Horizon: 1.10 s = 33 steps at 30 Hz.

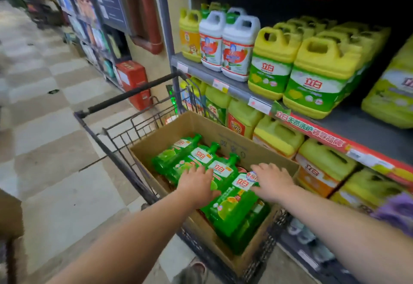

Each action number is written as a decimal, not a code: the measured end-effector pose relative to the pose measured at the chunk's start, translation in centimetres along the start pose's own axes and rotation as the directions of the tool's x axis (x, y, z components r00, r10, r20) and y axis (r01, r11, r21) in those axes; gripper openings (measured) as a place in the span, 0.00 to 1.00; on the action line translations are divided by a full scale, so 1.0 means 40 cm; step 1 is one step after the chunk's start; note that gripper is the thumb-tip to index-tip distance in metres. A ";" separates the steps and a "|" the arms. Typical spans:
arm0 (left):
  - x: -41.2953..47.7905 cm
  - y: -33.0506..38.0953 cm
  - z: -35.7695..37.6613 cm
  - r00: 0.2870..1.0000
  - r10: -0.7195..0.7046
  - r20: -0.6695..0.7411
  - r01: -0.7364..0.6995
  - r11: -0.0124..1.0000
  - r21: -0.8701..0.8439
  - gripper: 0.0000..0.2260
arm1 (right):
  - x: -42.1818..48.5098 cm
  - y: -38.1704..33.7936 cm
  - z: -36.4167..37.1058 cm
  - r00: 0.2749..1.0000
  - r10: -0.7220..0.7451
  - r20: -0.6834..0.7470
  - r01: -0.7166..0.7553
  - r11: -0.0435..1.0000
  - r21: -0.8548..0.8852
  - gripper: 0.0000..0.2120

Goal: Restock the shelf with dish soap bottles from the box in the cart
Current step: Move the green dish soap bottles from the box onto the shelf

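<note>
The green soap bottles (201, 157) lie flat in a brown box (234, 143) in the cart (134, 91). They have green caps and white and red labels. The left hand (196, 183) and right hand (273, 183) reach over them, fingers (257, 167) spread, holding nothing. The shelf (201, 71) with yellow jugs (317, 71) is just beside the cart.

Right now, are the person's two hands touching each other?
Apart. The head view shows a green bottle lying plainly between the left hand and the right hand.
</note>
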<state>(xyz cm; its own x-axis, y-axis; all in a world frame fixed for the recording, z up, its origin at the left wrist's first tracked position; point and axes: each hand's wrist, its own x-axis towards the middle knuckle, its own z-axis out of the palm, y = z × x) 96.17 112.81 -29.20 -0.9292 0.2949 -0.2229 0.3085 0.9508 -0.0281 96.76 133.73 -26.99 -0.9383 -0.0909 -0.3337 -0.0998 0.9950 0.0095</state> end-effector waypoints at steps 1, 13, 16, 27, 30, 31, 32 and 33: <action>0.033 -0.003 0.012 0.999 0.034 0.034 -0.034 0.999 -0.004 0.34 | 0.018 0.006 0.005 0.999 0.038 0.017 -0.038 0.999 0.022 0.32; 0.309 -0.037 0.156 0.845 0.378 0.378 -0.337 0.925 -0.173 0.36 | 0.194 -0.021 0.165 0.878 0.342 0.333 -0.446 0.838 0.314 0.35; 0.337 -0.010 0.195 0.813 0.426 0.397 -0.342 0.901 -0.266 0.35 | 0.226 -0.025 0.216 0.818 0.415 0.399 -0.574 0.645 0.505 0.38; 0.396 0.009 0.291 0.811 0.438 0.388 -0.306 0.882 -0.358 0.40 | 0.292 -0.063 0.370 0.558 0.607 0.566 -0.606 -0.169 0.778 0.41; 0.402 0.004 0.295 0.812 0.446 0.376 -0.291 0.869 -0.401 0.39 | 0.299 -0.074 0.385 0.532 0.605 0.593 -0.553 -0.282 0.784 0.40; 0.403 0.002 0.296 0.812 0.449 0.373 -0.293 0.866 -0.405 0.39 | 0.299 -0.075 0.388 0.531 0.607 0.591 -0.527 -0.309 0.791 0.39; 0.403 0.002 0.296 0.811 0.451 0.372 -0.297 0.866 -0.402 0.39 | 0.298 -0.076 0.390 0.537 0.607 0.586 -0.501 -0.330 0.800 0.38; 0.404 0.001 0.298 0.811 0.451 0.372 -0.300 0.867 -0.397 0.39 | 0.296 -0.077 0.392 0.546 0.607 0.578 -0.478 -0.341 0.810 0.37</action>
<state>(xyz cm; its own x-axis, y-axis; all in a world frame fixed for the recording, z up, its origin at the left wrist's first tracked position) 83.59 116.47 -44.41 -0.5386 0.6327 -0.5563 0.4659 0.7738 0.4290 91.15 130.25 -45.73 -0.3814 0.5783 -0.7212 0.7503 -0.2620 -0.6069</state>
